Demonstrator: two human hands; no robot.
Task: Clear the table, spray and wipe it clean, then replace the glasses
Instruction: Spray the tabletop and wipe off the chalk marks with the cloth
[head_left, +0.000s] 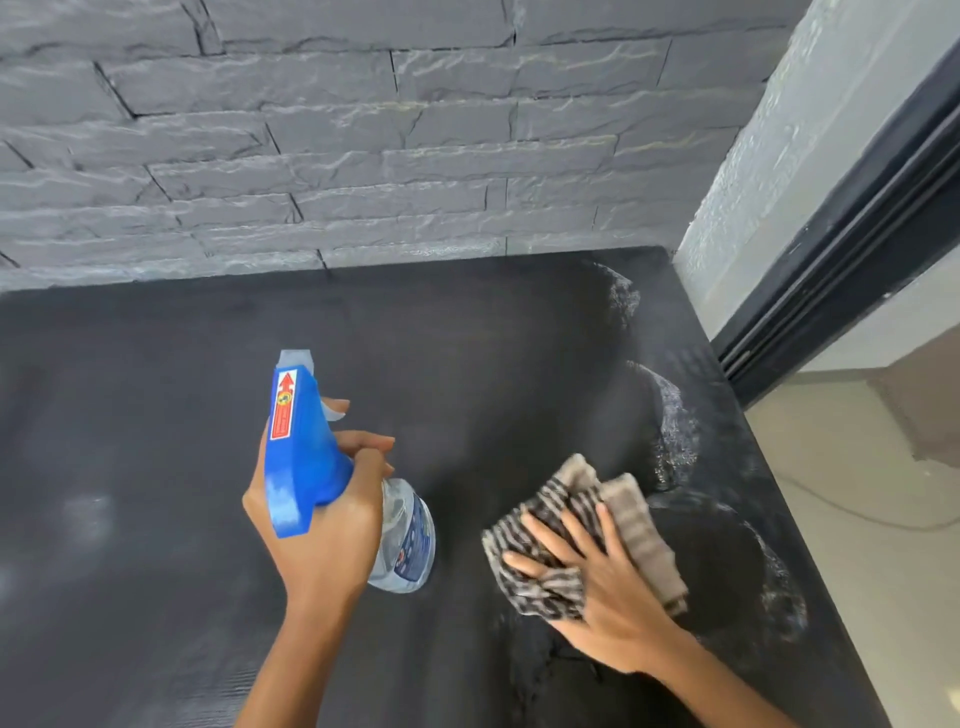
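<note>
No words can be made out from here. On the spray bottle a red sticker shows a red arrow pointing toward the nozzle; its small print is unreadable. The blue label on the clear body is blurred too.

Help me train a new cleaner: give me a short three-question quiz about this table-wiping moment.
1. True or false: the left hand grips the spray bottle.
2. Where on the table does the right hand press the cloth? A: near its right edge. B: at its left edge. C: at its middle.
3. Fill in: the bottle's trigger head is ___.
Key: 1 true; 2 A; 3 blue.
</note>
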